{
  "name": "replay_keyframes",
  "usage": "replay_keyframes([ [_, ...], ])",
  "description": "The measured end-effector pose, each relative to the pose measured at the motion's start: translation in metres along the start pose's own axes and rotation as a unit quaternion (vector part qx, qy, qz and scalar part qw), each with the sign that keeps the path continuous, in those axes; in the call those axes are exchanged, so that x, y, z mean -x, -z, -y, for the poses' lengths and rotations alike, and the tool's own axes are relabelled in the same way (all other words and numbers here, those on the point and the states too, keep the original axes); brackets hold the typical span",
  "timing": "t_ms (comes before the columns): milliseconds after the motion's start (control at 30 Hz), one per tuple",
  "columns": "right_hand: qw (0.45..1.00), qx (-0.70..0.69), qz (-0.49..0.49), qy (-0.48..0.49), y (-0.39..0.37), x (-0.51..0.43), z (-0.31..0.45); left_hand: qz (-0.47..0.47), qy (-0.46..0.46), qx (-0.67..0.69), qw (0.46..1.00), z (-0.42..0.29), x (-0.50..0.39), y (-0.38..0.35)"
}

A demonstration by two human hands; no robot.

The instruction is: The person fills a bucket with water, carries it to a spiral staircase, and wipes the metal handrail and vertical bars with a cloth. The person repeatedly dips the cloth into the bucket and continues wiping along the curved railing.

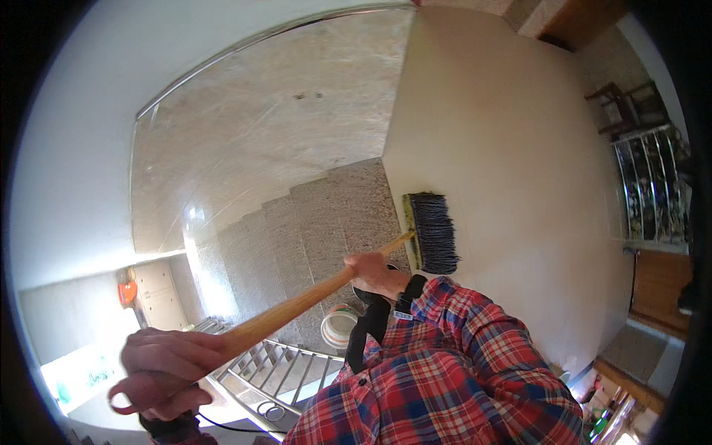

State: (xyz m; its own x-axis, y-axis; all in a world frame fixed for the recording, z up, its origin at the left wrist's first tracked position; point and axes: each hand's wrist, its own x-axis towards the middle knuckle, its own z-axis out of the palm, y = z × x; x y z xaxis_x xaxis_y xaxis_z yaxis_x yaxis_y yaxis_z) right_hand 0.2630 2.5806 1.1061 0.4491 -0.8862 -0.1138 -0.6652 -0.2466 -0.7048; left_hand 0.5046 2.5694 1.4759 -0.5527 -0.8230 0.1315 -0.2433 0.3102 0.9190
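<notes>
Both of my hands grip the long wooden handle of a push broom (pixel 431 232). The thick end of the handle (pixel 289 312) is in my left hand (pixel 167 367), low at the left. Farther along, near the broom head, my right hand (pixel 375 272) is closed around the handle. The head has a yellowish block and dark bristles; it lies against the pale wall surface, with the bristles pointing right. Stone-patterned steps (pixel 311 239) are below the handle. A white bucket (pixel 338 327) stands on the steps beneath my right arm, partly hidden by a black strap.
Metal stair railings (pixel 289 370) run below my arms. A marble-like panel (pixel 278 111) with a stepped lower edge borders the stairs. An orange object (pixel 127 292) is by a pale cabinet at the left. Dark wooden chairs (pixel 614 108) and another metal railing (pixel 651 186) are at the far right.
</notes>
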Motion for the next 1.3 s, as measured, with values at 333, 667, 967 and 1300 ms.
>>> replay_keyframes([
  [333, 0.974, -0.077, 0.062, 0.206, -0.022, -0.112, 0.180, 0.043, -0.118, -0.273, 0.954, -0.099, 0.081, 0.100],
  [667, 0.933, -0.157, 0.099, 0.309, -0.046, -0.194, 0.260, -0.210, 0.018, -0.221, 0.952, -0.120, 0.085, 0.081],
  [967, 0.804, -0.475, 0.200, 0.298, -0.097, -0.288, 0.283, -0.316, 0.235, -0.242, 0.887, 0.036, 0.040, 0.124],
  [1300, 0.915, -0.174, 0.229, 0.283, -0.086, -0.386, 0.137, -0.332, 0.327, -0.226, 0.856, 0.219, -0.004, 0.127],
])
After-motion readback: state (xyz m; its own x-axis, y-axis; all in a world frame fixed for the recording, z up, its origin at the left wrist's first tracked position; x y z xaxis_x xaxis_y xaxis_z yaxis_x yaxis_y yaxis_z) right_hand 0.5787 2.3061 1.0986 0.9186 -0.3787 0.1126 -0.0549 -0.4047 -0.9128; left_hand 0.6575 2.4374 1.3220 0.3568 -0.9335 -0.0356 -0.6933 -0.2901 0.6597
